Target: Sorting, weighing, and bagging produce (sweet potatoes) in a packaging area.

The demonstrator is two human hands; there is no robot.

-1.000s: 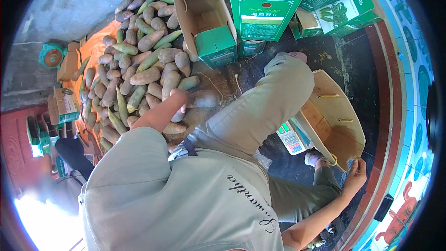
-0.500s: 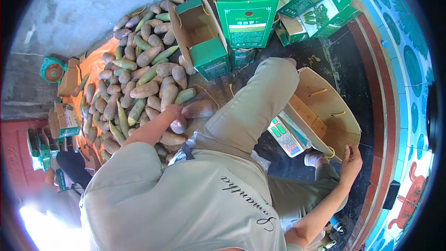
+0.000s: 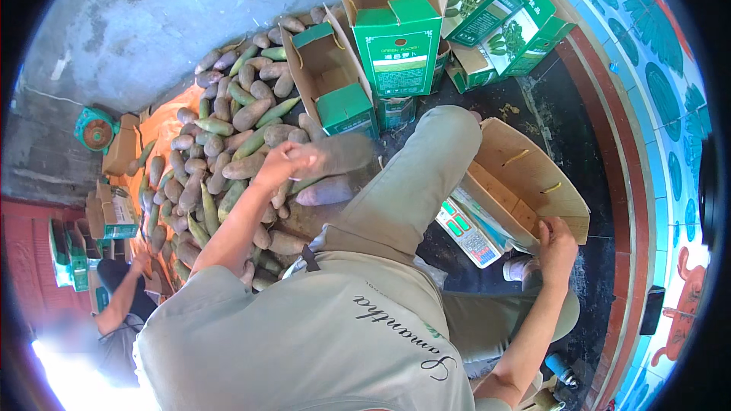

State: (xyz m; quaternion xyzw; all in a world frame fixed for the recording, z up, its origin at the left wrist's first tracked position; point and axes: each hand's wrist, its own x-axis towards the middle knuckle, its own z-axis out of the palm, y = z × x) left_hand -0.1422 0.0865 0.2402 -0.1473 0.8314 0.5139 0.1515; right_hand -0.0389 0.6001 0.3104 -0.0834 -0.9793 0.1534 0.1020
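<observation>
My left hand (image 3: 285,166) is closed on one end of a long brownish radish (image 3: 346,154), held above the pile and smeared by motion. Below it lies a purplish radish (image 3: 324,190) beside my raised knee. My right hand (image 3: 560,243) grips the near rim of an open cardboard box (image 3: 560,205), its fingers partly hidden behind the edge. Yellow cord handles show on the box, and its visible inside is bare cardboard. Close by the box sits a white digital scale (image 3: 468,232) with green displays.
A big heap of brown and green radishes (image 3: 221,137) covers an orange sheet at left. Green cartons (image 3: 400,53) stand ahead, some open. A teal fan (image 3: 95,128) is by the wall. Another person's arm (image 3: 122,293) shows at lower left. A brick-red ledge (image 3: 620,183) runs along the right.
My left hand has risen from the heap with a radish and swung it forward and slightly right. My right hand has shifted a little inward along the box rim. The view has tilted slightly.
</observation>
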